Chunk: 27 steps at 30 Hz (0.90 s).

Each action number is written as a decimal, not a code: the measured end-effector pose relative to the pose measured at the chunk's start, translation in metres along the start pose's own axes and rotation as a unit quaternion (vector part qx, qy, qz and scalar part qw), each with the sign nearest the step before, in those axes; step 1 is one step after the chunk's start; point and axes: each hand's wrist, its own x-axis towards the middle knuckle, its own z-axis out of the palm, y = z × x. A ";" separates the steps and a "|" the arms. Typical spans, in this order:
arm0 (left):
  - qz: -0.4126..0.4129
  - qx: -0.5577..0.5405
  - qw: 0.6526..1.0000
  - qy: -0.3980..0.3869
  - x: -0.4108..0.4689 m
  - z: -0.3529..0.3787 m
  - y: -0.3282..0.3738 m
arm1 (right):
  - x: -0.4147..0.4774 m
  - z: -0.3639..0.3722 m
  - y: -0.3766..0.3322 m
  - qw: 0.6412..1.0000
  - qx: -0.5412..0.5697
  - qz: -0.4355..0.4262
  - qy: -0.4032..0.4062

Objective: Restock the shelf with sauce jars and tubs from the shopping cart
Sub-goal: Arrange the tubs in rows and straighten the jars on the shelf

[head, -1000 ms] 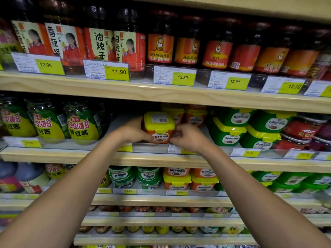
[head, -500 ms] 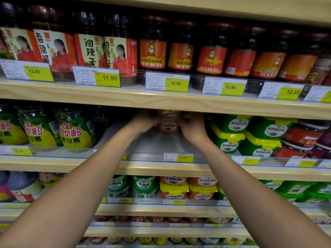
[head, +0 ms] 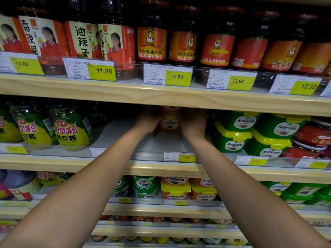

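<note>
An orange sauce tub (head: 169, 123) with a yellow lid stands deep on the middle shelf (head: 161, 165), under the shelf above. My left hand (head: 146, 120) grips its left side and my right hand (head: 194, 122) grips its right side. Another orange tub seems stacked on top of it, mostly hidden by the upper shelf board. Both arms reach far in. The shopping cart is not in view.
Green tubs (head: 232, 133) with yellow lids are stacked right of my hands, red-lidded jars (head: 311, 138) beyond. Green-yellow soybean sauce jars (head: 71, 131) stand left. Chili oil jars (head: 152, 43) fill the top shelf. Price tags (head: 180, 156) line the shelf fronts. Lower shelves hold more tubs (head: 174, 191).
Both hands have pushed the orange tub from the shelf's front edge deep toward the back, next to the green tubs. The view has tilted slightly upward.
</note>
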 end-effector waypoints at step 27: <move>-0.025 0.095 0.995 -0.021 -0.028 0.003 0.052 | 0.002 -0.026 -0.015 0.988 -0.031 0.131 -0.069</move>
